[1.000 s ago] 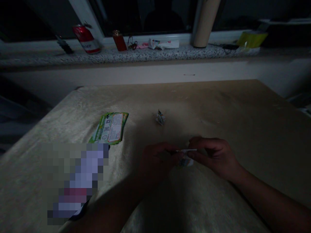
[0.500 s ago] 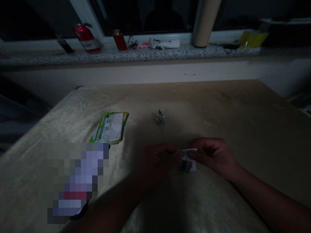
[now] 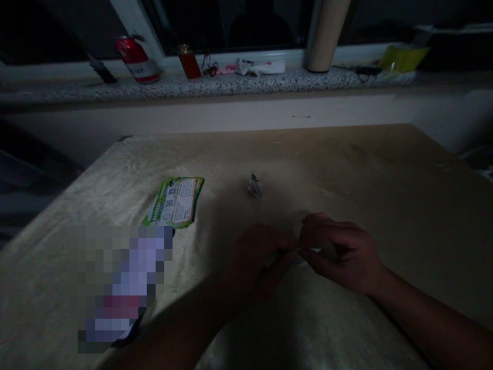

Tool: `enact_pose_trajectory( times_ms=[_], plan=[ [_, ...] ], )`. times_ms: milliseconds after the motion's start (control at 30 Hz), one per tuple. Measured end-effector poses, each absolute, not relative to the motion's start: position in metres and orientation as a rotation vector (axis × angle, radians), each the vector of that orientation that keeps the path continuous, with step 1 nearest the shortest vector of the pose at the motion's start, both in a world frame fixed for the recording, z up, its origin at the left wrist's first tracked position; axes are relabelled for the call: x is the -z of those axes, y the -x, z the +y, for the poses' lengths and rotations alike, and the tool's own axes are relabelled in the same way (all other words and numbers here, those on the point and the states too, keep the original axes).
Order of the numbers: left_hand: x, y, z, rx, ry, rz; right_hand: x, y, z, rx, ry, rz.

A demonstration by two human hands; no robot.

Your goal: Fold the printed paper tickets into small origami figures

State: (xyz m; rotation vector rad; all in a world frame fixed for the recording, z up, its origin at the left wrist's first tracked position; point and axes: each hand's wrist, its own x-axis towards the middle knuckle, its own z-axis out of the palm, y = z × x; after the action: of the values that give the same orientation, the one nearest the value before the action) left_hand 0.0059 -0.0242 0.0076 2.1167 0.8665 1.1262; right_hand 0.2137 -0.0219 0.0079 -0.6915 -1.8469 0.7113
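Fingertips of the left hand [image 3: 259, 257] and right hand [image 3: 346, 249] nearly meet, both closed in a pinch on a small white paper piece [image 3: 314, 250]; its visible edge runs left to right, touching both hands. Beyond them, slightly left, lies a crumpled printed scrap [image 3: 254, 186]; farther left, a green printed packet [image 3: 173, 203]. Farthest out, a red can [image 3: 136, 60] stands on the speckled windowsill [image 3: 231, 88], contents not visible.

The small paper piece [image 3: 315, 250] at lower centre is white; the packet [image 3: 173, 203], left of centre, is green with a pale printed panel. The tabletop [image 3: 346, 164] is mottled beige. Across the top, the sill [image 3: 215, 89] is speckled grey, the can [image 3: 136, 59] red and white, the tube [image 3: 327, 38] tan.
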Motion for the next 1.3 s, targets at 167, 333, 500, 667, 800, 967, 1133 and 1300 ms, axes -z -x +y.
enact_pose_trajectory(
  times_ms=[167,333,500,667,800,967,1133,1300],
  plan=[
    [-0.009,-0.006,-0.025,-1.13,-2.121,0.852,-0.012,-0.215,-0.023,-0.679,0.691,-1.884],
    [-0.007,-0.006,-0.025,-1.131,-2.156,0.835,-0.013,-0.215,-0.023,-0.634,0.694,-1.906],
    [-0.011,-0.003,-0.023,-1.126,-2.132,0.855,-0.015,-0.219,-0.025,-0.68,0.771,-1.895],
    [-0.018,0.0,-0.023,-1.046,-1.928,0.997,-0.013,-0.225,-0.026,-0.785,0.871,-1.843],
    [-0.016,0.001,-0.021,-0.87,-1.606,1.101,-0.011,-0.228,-0.024,-0.916,0.989,-1.812],
    [-0.005,-0.001,-0.014,-0.726,-1.379,1.144,-0.004,-0.228,-0.017,-1.036,1.058,-1.867],
    [0.004,-0.004,-0.009,-0.626,-1.58,1.272,0.009,-0.229,-0.008,-0.769,1.087,-2.078],
    [0.001,-0.011,-0.008,-0.415,-1.971,1.441,0.02,-0.231,-0.003,-0.644,1.238,-2.112]
  ],
)
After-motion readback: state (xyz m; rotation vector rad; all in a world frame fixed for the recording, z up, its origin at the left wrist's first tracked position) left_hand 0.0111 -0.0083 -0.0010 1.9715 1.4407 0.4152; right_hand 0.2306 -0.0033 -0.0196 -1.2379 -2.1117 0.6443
